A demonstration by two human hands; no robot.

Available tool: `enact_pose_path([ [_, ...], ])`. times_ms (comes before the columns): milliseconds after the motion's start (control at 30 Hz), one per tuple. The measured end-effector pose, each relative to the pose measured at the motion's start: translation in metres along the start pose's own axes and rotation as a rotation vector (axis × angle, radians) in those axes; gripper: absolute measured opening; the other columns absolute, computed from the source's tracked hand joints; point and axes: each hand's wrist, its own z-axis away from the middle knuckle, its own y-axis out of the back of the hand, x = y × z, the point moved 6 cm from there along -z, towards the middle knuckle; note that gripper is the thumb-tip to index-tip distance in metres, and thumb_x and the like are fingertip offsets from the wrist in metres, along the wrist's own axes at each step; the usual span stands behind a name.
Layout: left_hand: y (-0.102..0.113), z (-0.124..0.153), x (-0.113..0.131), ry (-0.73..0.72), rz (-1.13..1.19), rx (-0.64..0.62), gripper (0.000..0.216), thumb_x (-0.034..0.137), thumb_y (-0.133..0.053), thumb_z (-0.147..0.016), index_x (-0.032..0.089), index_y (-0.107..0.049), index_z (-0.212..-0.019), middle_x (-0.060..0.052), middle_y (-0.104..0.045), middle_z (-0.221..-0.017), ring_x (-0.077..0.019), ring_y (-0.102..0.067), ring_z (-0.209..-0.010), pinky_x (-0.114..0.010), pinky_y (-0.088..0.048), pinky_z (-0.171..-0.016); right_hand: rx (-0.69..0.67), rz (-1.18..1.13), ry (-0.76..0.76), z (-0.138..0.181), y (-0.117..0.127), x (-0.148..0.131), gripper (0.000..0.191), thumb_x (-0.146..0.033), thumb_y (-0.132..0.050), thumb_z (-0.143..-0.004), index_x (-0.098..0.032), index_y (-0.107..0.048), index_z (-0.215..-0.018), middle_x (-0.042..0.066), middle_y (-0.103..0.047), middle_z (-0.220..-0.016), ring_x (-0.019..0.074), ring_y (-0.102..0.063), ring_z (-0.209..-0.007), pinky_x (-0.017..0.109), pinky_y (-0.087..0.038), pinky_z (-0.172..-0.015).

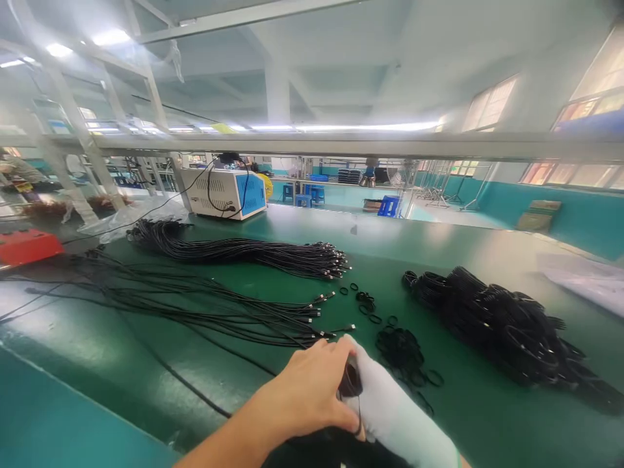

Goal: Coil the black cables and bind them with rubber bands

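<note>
Coiled black cable (350,383) sits pinched between two hands at the near edge of a green counter (146,383). The bare left hand (305,390) curls over it from the left, thumb and fingers closed on the coil. The right hand (390,406), in a pale glove or sleeve, presses in from the right; its fingers are hidden, so whether it grips cannot be told.

Just beyond the hands, loose straight cables (195,305) fan across the counter, their metal plug ends pointing toward the hands. A tied cable bundle (244,250) lies further back. Small black rubber bands (404,351) are scattered just right of the hands, and a heap of finished coils (502,325) lies further right.

The coil looks springy; if the left hand's pinch loosens, the loops could spring open. The trailing end could also snag the loose cables nearby and drag them, and a dropped band would be hard to spot among the others.
</note>
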Motion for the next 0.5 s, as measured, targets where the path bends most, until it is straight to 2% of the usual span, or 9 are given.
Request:
enact_pose_path([
  [67,0.001,-0.007,-0.005,0.013,-0.044,-0.058,0.051,0.043,-0.074,-0.051,0.022,-0.058,-0.094,-0.004,-0.061,-0.087,-0.0261,-0.055,-0.082,-0.033,-0.043,-0.066,0.03,0.037,0.016,0.0,0.0,-0.003,0.085,-0.012,-0.062,-0.057,-0.021,-0.03,-0.135,0.001,-0.062,-0.074,0.0187,-0.059,-0.063,0.032,-0.048,-0.063],
  [133,-0.001,-0.014,-0.015,0.025,0.063,-0.195,0.037,0.036,-0.072,-0.052,0.019,-0.059,-0.083,-0.003,-0.062,-0.079,-0.0233,-0.057,-0.074,-0.029,-0.043,-0.059,0.089,0.127,0.068,0.004,0.006,-0.013,0.079,-0.012,-0.06,-0.059,-0.021,-0.035,-0.133,0.002,-0.063,-0.079,0.0213,-0.06,-0.072,0.036,-0.047,-0.071],
  [200,-0.004,-0.019,-0.024,0.03,0.214,-0.297,0.017,0.029,-0.06,-0.064,0.019,-0.06,-0.078,-0.002,-0.064,-0.076,-0.0179,-0.056,-0.065,-0.024,-0.042,-0.051,0.161,0.22,0.141,0.01,0.015,-0.029,0.054,-0.014,-0.06,-0.06,-0.023,-0.054,-0.113,0.005,-0.061,-0.087,0.0228,-0.058,-0.08,0.037,-0.046,-0.074],
  [233,-0.006,-0.022,-0.027,0.031,0.265,-0.31,0.013,0.025,-0.052,-0.069,0.02,-0.061,-0.076,-0.001,-0.065,-0.075,-0.0154,-0.055,-0.06,-0.022,-0.04,-0.048,0.167,0.213,0.186,0.014,0.019,-0.036,0.039,-0.015,-0.06,-0.061,-0.024,-0.059,-0.099,0.006,-0.059,-0.094,0.0227,-0.058,-0.083,0.035,-0.046,-0.073],
  [267,-0.008,-0.023,-0.03,0.032,0.287,-0.3,0.016,0.021,-0.045,-0.072,0.02,-0.061,-0.074,-0.001,-0.065,-0.074,-0.0136,-0.054,-0.058,-0.021,-0.039,-0.046,0.121,0.143,0.213,0.017,0.021,-0.041,0.029,-0.016,-0.061,-0.061,-0.023,-0.06,-0.089,0.006,-0.057,-0.1,0.0214,-0.057,-0.082,0.032,-0.047,-0.067],
  [300,-0.011,-0.024,-0.031,0.03,0.287,-0.279,0.02,0.019,-0.042,-0.073,0.02,-0.061,-0.072,-0.001,-0.065,-0.071,-0.0127,-0.053,-0.056,-0.02,-0.038,-0.046,0.016,0.014,0.22,0.019,0.019,-0.043,0.027,-0.015,-0.061,-0.061,-0.023,-0.058,-0.087,0.006,-0.055,-0.104,0.0188,-0.058,-0.076,0.029,-0.046,-0.058],
  [400,-0.022,-0.018,-0.03,0.036,0.31,-0.254,0.019,0.018,-0.043,-0.074,0.019,-0.06,-0.064,-0.001,-0.063,-0.061,-0.0122,-0.051,-0.054,-0.02,-0.036,-0.045,-0.366,-0.571,0.197,0.029,0.012,-0.044,0.04,-0.016,-0.064,-0.059,-0.023,-0.05,-0.096,0.007,-0.056,-0.107,0.0069,-0.05,-0.045,0.019,-0.033,-0.034],
  [433,-0.024,-0.014,-0.028,0.049,0.378,-0.25,0.017,0.02,-0.045,-0.074,0.019,-0.06,-0.066,-0.001,-0.063,-0.06,-0.0122,-0.05,-0.053,-0.02,-0.036,-0.045,-0.426,-0.741,0.198,0.03,0.014,-0.044,0.043,-0.02,-0.066,-0.06,-0.023,-0.047,-0.098,0.007,-0.058,-0.106,0.0043,-0.045,-0.038,0.018,-0.029,-0.03],
  [500,-0.019,-0.007,-0.025,0.066,0.632,-0.195,0.009,0.021,-0.051,-0.073,0.018,-0.059,-0.075,-0.001,-0.065,-0.065,-0.0119,-0.051,-0.055,-0.021,-0.04,-0.048,-0.437,-0.953,0.255,0.031,0.021,-0.043,0.043,-0.029,-0.07,-0.062,-0.023,-0.045,-0.097,0.007,-0.061,-0.101,0.0032,-0.043,-0.034,0.017,-0.026,-0.029],
])
